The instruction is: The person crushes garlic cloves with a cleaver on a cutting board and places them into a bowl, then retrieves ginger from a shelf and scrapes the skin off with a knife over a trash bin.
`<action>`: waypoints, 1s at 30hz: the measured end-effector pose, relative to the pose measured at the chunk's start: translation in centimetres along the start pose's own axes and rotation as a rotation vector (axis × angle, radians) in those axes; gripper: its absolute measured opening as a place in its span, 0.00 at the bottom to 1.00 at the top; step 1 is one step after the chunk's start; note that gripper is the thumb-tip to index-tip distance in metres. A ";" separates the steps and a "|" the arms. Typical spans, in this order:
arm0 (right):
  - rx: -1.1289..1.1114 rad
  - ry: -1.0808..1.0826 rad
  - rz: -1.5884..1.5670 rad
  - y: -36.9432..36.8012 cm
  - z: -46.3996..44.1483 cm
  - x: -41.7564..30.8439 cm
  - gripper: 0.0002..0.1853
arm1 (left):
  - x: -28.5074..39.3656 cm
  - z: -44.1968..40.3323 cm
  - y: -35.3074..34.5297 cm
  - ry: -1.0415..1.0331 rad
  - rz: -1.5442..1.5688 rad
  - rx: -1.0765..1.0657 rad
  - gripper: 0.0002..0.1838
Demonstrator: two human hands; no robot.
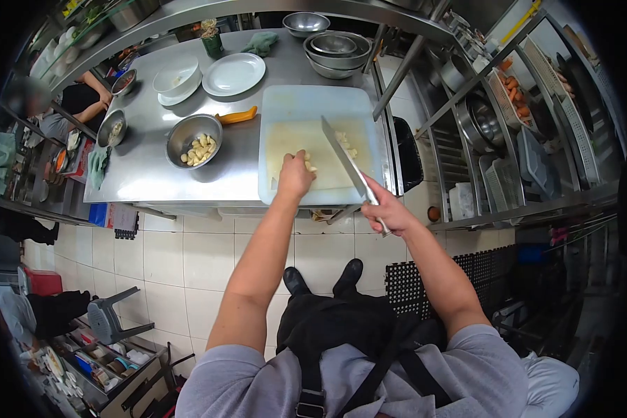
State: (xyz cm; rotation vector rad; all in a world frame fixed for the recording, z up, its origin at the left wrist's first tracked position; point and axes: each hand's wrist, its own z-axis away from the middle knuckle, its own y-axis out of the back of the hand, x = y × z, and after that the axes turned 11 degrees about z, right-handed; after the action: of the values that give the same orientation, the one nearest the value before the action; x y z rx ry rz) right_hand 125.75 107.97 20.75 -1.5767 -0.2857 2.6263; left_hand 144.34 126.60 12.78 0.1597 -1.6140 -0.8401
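Observation:
My right hand (389,210) is wrapped round the handle of a kitchen knife (345,159), its long blade slanting up and left over the cutting board (275,104). Just right of the blade lies a small pile of pale garlic cloves (347,144). On the board's left half, my left hand (296,175) has its fingers curled down on more garlic cloves (309,164), partly hidden by the fingers. A steel bowl (175,131) holding several peeled garlic cloves (200,149) stands left of the board.
An orange-handled tool (238,116) lies behind the bowl. White plates (234,74), a white bowl (177,75), stacked steel bowls (336,56) and a green cloth (261,43) sit farther back. Metal shelves (467,139) flank the right. Another person's arm (94,104) shows at left.

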 end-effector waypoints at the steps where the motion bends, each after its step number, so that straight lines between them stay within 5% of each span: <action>1: 0.079 0.006 0.278 -1.9 0.2 -1.5 0.47 | -0.2 1.0 -0.3 -0.021 0.075 0.116 0.32; 4: 0.212 0.084 0.682 -6.0 0.4 -4.5 0.44 | -1.8 5.3 -0.1 0.010 0.417 0.248 0.25; 6: 0.551 0.708 1.115 -7.5 -0.3 -4.6 0.44 | -3.8 10.0 -1.7 0.338 1.165 0.039 0.24; 8: 0.626 0.744 1.100 -9.0 -0.8 -4.5 0.45 | -2.5 14.9 -2.8 0.652 1.532 0.146 0.29; 10: 0.814 0.909 1.027 -9.1 -2.6 -2.0 0.46 | -1.2 15.8 -3.0 0.782 1.615 0.229 0.32; 12: 0.830 0.828 1.125 -8.2 -4.9 2.9 0.48 | -0.5 15.0 -3.2 0.905 1.694 0.313 0.36; 14: 0.299 -0.162 1.516 -7.6 -6.1 6.4 0.51 | 0.1 11.8 -3.5 0.872 1.767 0.407 0.40; 20: 0.294 -0.068 1.418 -8.7 -6.2 5.6 0.55 | -2.0 9.1 -6.6 0.556 1.873 0.240 0.40; 22: 0.262 -0.093 1.389 -7.6 -5.9 6.4 0.54 | 1.5 12.3 -3.0 0.694 1.811 0.290 0.34; 24: 0.314 0.348 1.054 -5.0 -6.1 7.5 0.56 | 1.8 14.1 -1.0 0.749 1.416 0.154 0.27; 25: 0.139 -0.004 0.602 -5.8 -3.8 2.9 0.54 | 0.7 13.8 -0.9 0.749 1.411 0.145 0.27; 26: 0.146 -0.004 0.598 -5.0 -3.0 2.2 0.54 | -0.9 13.3 -1.2 0.490 1.204 0.107 0.25; 27: 0.045 0.031 0.217 -3.8 -2.2 1.9 0.53 | -1.6 13.0 -1.7 0.238 0.991 0.074 0.22; 28: -0.061 0.066 -0.162 -2.8 -1.6 1.5 0.51 | -0.1 11.8 -1.7 0.239 0.992 0.075 0.22; 30: -0.075 0.079 -0.241 -1.2 -0.8 1.3 0.47 | 3.1 7.0 -1.9 -0.182 0.661 0.325 0.19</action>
State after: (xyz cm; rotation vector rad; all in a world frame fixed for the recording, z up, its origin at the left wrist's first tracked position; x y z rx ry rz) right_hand 125.80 109.49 19.44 -1.5541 -0.5388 2.3915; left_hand 136.56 126.53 14.21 -0.2226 -1.8085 -0.0838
